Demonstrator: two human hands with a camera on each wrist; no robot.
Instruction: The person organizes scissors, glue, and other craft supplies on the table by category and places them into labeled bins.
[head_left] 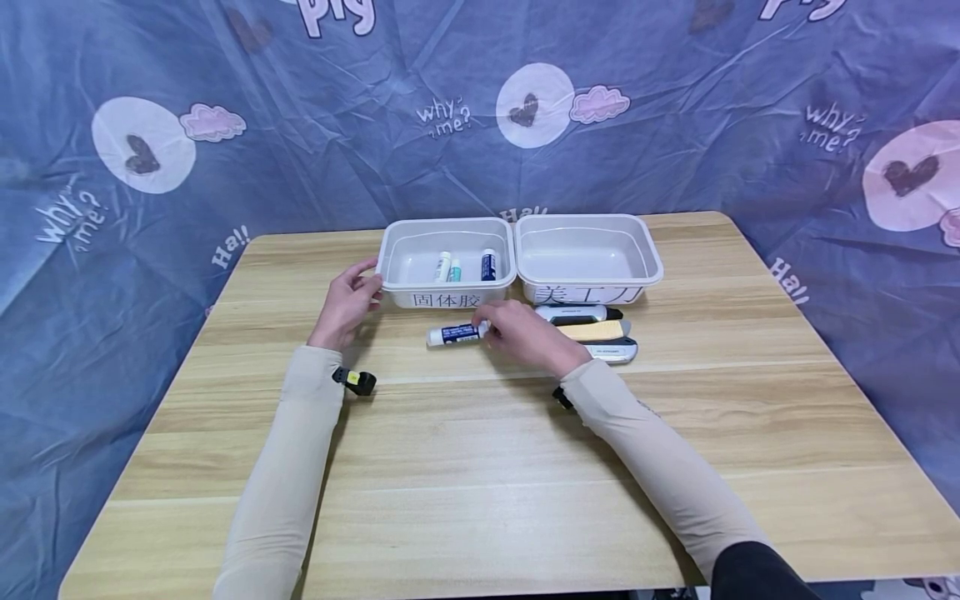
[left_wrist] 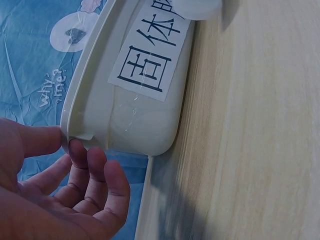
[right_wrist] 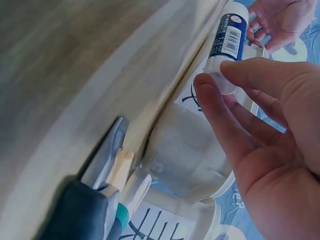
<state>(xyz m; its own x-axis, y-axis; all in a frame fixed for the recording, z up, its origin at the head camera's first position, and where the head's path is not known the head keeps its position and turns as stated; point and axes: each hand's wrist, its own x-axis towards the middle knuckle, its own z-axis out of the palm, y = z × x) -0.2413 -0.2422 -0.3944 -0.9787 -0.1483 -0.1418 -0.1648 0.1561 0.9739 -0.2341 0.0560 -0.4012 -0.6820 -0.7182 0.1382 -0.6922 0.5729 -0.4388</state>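
Between thumb and fingertips, my right hand (head_left: 525, 335) pinches a glue stick (head_left: 455, 334) by one end. The stick has a dark blue label and white ends, and it lies roughly level in front of the left white plastic box (head_left: 397, 297). My left hand (head_left: 347, 302) grips that box's left rim, thumb above and a curled finger under the lip, as the left wrist view shows. Inside the box are a white glue stick (head_left: 442, 267), a small teal-labelled one (head_left: 455, 271) and a dark blue one (head_left: 489, 265). The box's front bears a paper label (left_wrist: 145, 70).
A second white box (head_left: 654, 273) with its own label stands against the first one's right side. In front of it lie several utility knives, one white and black (head_left: 573, 313), one yellow (head_left: 600, 331), one grey (head_left: 618, 352), partly behind my right hand. A patterned blue cloth (head_left: 337, 150) hangs behind the wooden table (head_left: 465, 483).
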